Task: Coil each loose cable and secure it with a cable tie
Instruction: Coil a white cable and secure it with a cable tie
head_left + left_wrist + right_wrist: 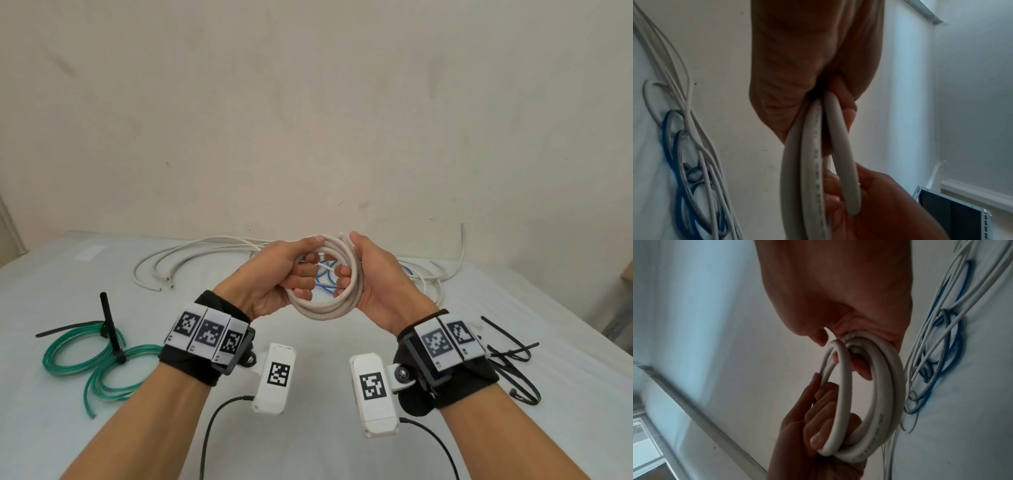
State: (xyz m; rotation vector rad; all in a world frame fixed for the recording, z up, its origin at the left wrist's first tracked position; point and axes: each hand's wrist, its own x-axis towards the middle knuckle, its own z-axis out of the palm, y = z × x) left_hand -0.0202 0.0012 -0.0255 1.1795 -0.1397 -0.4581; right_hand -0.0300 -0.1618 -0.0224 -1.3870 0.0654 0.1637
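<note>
A thick white cable (323,306) is wound into a small coil held above the table between both hands. My left hand (291,270) grips the coil's left side, fingers curled through the loop. Opposite it, my right hand (356,270) grips the right side the same way. The left wrist view shows the coil (813,162) edge-on under my palm. In the right wrist view the coil (879,386) appears as several rings, with the left hand's fingers (818,426) round its lower part. Loose black cable ties (513,356) lie at the right of the table.
A green cable (92,359), coiled and bound with black ties, lies on the left of the white table (318,356). Loose thin white cables (191,253) and a blue cable (325,277) sprawl at the back, near the wall. A metal rack (953,211) shows beyond the table.
</note>
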